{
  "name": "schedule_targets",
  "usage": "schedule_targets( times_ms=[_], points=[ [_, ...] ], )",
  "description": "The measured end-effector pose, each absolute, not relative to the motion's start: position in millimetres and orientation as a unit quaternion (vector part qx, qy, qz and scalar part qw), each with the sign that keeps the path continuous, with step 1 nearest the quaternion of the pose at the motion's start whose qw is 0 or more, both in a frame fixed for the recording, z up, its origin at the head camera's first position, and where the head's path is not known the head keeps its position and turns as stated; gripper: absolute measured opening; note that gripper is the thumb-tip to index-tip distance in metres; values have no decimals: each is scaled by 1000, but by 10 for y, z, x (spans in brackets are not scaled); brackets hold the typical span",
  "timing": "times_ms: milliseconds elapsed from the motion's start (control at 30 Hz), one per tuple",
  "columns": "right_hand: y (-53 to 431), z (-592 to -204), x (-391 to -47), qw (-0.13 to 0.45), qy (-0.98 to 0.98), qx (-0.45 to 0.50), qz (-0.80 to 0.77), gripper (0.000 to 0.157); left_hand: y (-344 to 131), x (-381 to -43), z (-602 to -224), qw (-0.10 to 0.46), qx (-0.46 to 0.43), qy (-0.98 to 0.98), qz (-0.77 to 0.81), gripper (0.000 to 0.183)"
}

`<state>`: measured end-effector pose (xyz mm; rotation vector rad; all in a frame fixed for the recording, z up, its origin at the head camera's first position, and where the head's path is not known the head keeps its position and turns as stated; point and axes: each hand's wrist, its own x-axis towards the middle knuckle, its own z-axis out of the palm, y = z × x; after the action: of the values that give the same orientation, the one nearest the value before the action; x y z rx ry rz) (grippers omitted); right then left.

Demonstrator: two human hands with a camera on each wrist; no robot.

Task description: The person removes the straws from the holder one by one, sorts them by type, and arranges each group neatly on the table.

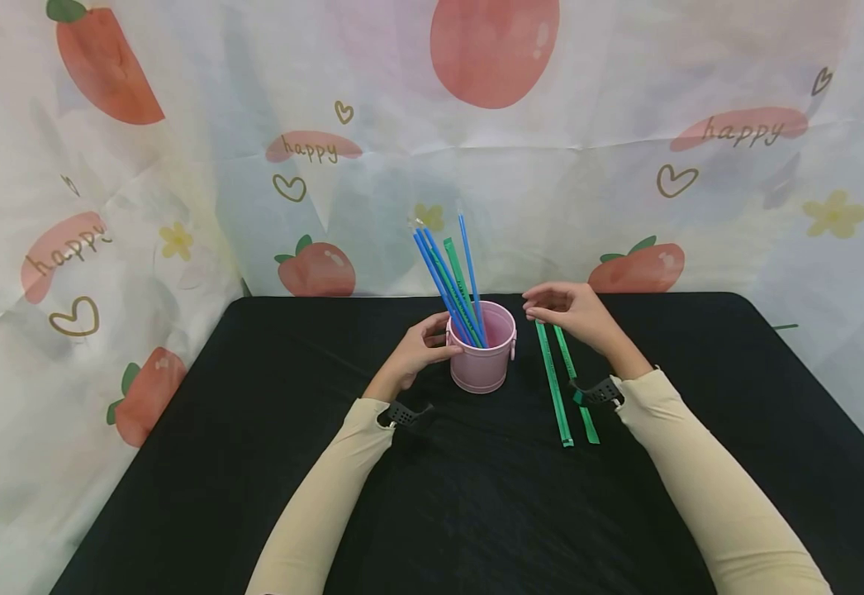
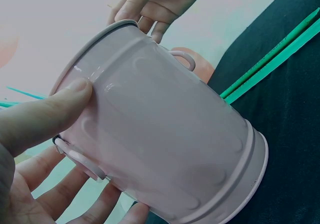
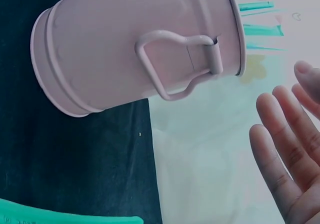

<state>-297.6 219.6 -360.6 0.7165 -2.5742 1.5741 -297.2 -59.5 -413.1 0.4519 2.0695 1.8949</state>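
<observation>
A small pink metal bucket [image 1: 479, 372] with loop handles at its sides stands upright on the table. My left hand [image 1: 419, 351] grips its left side; in the left wrist view the thumb [image 2: 72, 101] presses the wall and the fingers reach round behind a handle. Several blue straws [image 1: 432, 263] and green straws [image 1: 455, 266] lean to the left out of the bucket. To the bucket's right, my right hand [image 1: 569, 311] hovers with relaxed fingers, holding nothing. Below it, two green straws [image 1: 555, 387] with printed wrappers lie side by side on the table.
A black cloth covers the table [image 1: 253, 463]. Behind it and at the left hangs a pale curtain [image 1: 477, 182] printed with fruit, hearts and flowers. Dark straps [image 1: 597, 392] circle both wrists.
</observation>
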Motion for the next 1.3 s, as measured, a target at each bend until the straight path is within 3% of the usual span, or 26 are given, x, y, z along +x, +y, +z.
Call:
schedule_targets(
  times_ms=[1300],
  points=[
    [1754,-3539,-3095,13,-831,252,496,32,-597,-2981,-4145,152,160,717,661,64]
  ],
)
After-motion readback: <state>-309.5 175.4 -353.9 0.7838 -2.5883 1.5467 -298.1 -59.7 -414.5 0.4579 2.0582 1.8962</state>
